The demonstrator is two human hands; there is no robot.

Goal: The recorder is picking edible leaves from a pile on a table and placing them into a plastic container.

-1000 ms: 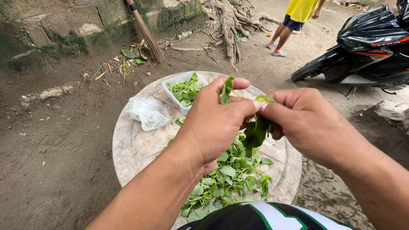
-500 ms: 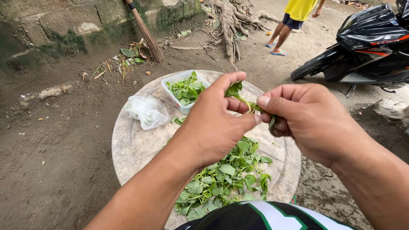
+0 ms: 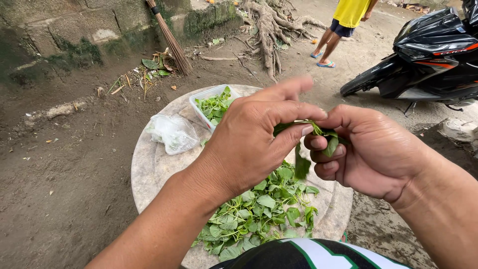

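I'm pinching a leafy sprig (image 3: 314, 132) between my left hand (image 3: 254, 142) and right hand (image 3: 371, 152), both closed on it, leaf pile (image 3: 259, 211) lying below them on the desk (image 3: 154, 172), tub (image 3: 201, 102) just beyond.

The left hand (image 3: 254, 144) covered most of the leafy sprig (image 3: 318, 133), and the right hand (image 3: 371, 152) swallowed the rest, so where the stem ended could not be told. A leaf (image 3: 301, 167) under the fingers was a green smear, too blurred to show whether it hung or fell. Up top, the frame cut the person in yellow (image 3: 348, 20) at the waist, the scooter (image 3: 433, 55) on the right, and the broom (image 3: 172, 42) at its handle.
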